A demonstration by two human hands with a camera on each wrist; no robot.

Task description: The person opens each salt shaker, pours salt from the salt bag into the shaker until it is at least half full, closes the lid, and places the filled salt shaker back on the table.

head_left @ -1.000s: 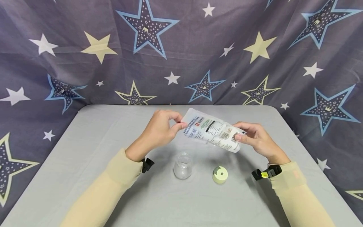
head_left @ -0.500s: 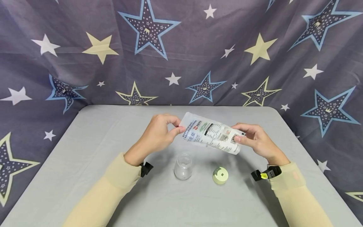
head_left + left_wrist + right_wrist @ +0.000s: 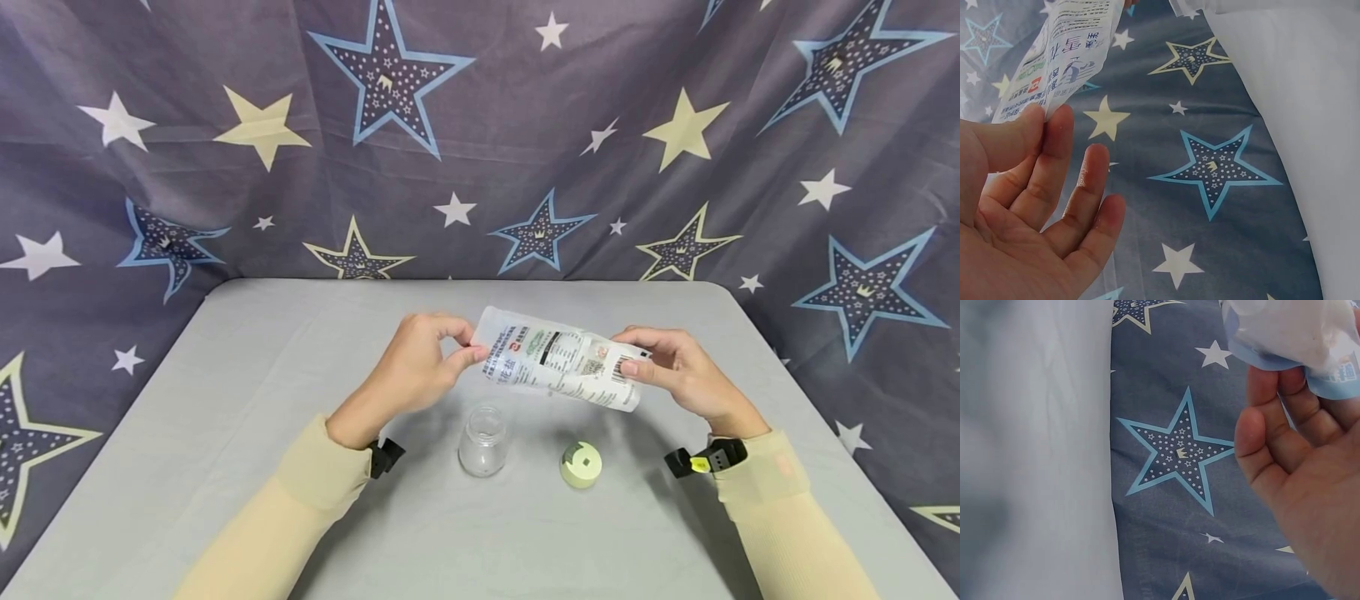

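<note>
A white printed pouch (image 3: pixel 558 357) is held in the air between both hands, tilted down toward the right. The left hand (image 3: pixel 416 367) pinches its upper left corner between thumb and forefinger; the left wrist view shows that hand (image 3: pixel 1041 200) with its other fingers loosely spread beside the pouch (image 3: pixel 1072 50). At the lower end, the right hand (image 3: pixel 686 371) grips the pouch between thumb and fingers. In the right wrist view the hand's (image 3: pixel 1310 456) fingertips lie against the underside of the pouch (image 3: pixel 1291 331), where pale contents show through.
Below the pouch, a small clear glass jar (image 3: pixel 483 442) stands without a lid on the grey table (image 3: pixel 247 375). A light green round cap (image 3: pixel 581 465) lies to its right. Behind the table hangs a dark curtain (image 3: pixel 480 125) with stars.
The left hand has moved down and slightly left, bringing the pouch's left end lower, so the pouch is less steeply tilted. The right hand has barely moved.
</note>
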